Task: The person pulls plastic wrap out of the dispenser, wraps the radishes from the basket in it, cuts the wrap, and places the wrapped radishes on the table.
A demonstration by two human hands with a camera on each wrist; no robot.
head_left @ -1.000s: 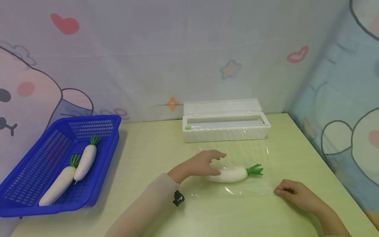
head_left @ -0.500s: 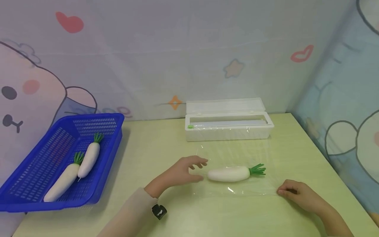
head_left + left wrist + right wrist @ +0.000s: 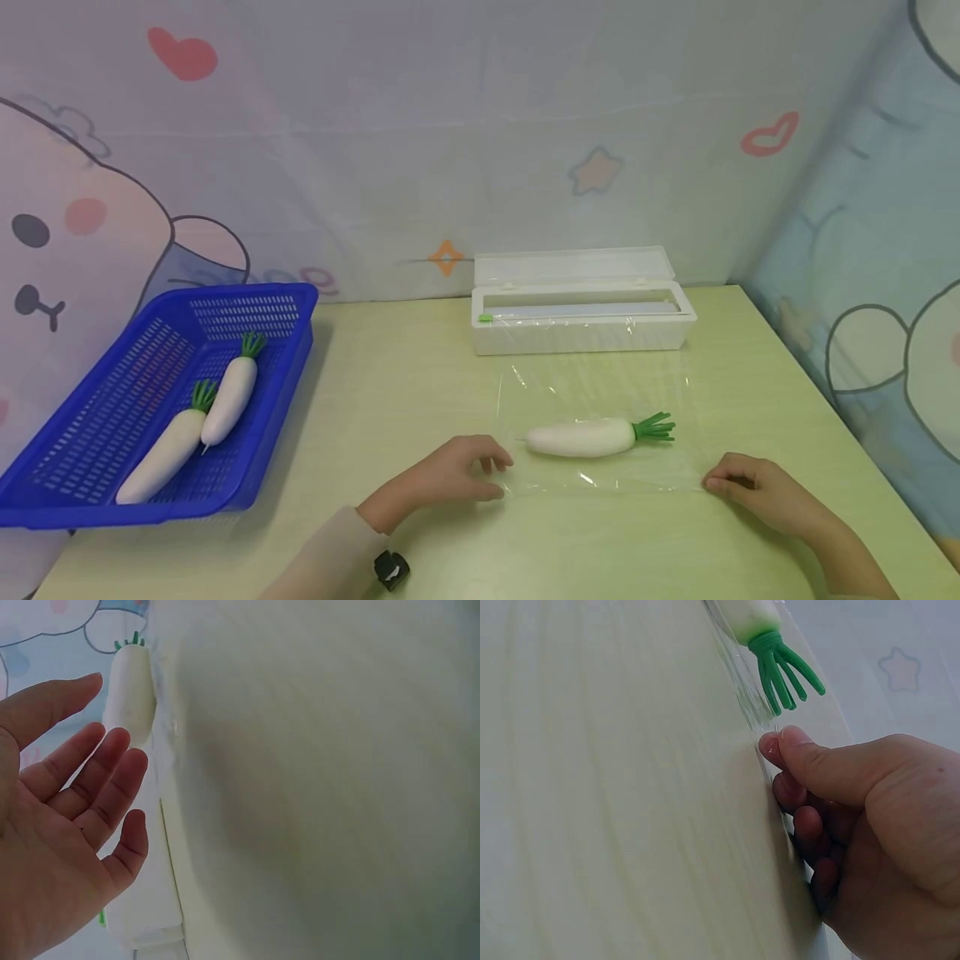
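Observation:
A white radish [image 3: 581,438] with green stalks lies on a clear sheet of cling film [image 3: 600,479], its stalks pointing right. My right hand [image 3: 765,493] pinches the film's near right corner between thumb and forefinger; in the right wrist view the radish's green stalks [image 3: 780,671] are just beyond the fingertips. My left hand [image 3: 453,473] is by the near left corner of the film, fingers spread and loosely bent. In the left wrist view its palm faces the camera, with a gap between thumb and fingers and nothing in it.
Behind the radish stands a white cling film box [image 3: 585,337], lid raised, film running out over its front edge. A blue basket [image 3: 296,358] at the left holds two more radishes [image 3: 165,454]. A patterned cloth [image 3: 375,150] hangs behind the table.
My left hand has drawn back from the radish, leftward and nearer, to the film's near left corner. The right hand keeps its pinch on the film. The head view has shifted slightly.

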